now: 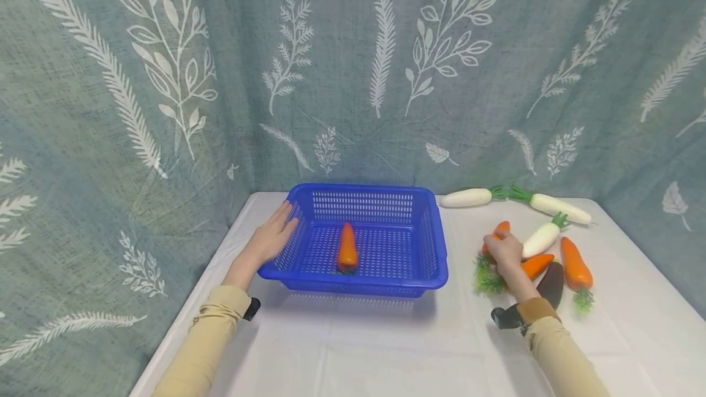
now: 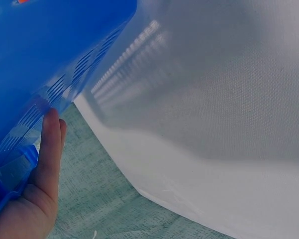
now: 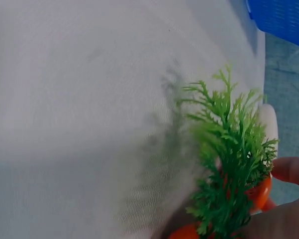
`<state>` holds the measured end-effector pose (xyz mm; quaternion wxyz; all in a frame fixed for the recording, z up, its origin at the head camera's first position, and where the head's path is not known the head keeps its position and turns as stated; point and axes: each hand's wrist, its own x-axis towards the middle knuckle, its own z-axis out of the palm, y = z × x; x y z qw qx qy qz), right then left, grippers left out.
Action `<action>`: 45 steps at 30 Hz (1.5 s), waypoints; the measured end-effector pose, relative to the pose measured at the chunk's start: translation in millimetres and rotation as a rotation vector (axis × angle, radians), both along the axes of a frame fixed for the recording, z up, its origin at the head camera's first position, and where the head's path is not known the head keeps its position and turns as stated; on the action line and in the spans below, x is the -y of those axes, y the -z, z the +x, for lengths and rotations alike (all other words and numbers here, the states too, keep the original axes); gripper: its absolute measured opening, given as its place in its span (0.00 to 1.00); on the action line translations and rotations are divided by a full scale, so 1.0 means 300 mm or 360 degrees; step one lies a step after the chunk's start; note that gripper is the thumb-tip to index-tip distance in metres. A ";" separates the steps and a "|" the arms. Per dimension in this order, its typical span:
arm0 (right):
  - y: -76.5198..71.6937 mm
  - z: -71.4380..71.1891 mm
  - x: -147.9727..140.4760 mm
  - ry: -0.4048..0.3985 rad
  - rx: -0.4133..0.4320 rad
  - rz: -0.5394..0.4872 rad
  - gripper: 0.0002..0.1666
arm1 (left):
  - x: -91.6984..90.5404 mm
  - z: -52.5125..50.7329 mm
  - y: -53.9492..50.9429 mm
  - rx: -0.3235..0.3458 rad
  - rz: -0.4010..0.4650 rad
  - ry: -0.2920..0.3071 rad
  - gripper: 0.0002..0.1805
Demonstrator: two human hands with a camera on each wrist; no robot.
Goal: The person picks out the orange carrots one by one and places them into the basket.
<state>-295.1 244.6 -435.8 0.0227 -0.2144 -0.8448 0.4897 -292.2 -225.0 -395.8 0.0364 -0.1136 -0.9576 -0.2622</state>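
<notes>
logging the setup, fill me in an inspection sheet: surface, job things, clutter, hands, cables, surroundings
Surface: white table, shadowed in places
Job things: basket holds one carrot; to its right, three radishes, an eggplant, two loose carrots and the gripped carrot
Clutter: nothing seen
Hands: left hand rests on the basket's left side; right hand grips a carrot
Cables: nothing seen
Surroundings: leaf-print curtain behind and at both sides
</notes>
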 end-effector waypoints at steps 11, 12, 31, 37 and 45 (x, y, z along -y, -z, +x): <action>-0.002 0.003 0.018 0.0037 0.0064 -0.0028 0.36 | 0.002 -0.003 0.010 0.0011 0.0005 -0.0003 0.32; -0.001 0.003 0.019 0.0049 0.0059 -0.0035 0.36 | 0.002 -0.003 0.010 0.0011 0.0003 -0.0003 0.32; 0.013 0.007 0.033 0.0172 0.0044 -0.0138 0.36 | 0.003 -0.001 0.007 0.0033 0.0009 -0.0011 0.31; 0.016 0.002 0.032 0.0196 0.0064 -0.0153 0.36 | 0.003 0.000 0.001 0.0039 0.0015 -0.0006 0.31; 0.024 0.004 0.029 0.0191 0.0052 -0.0130 0.36 | -0.003 0.009 -0.009 0.0028 0.0009 0.0000 0.31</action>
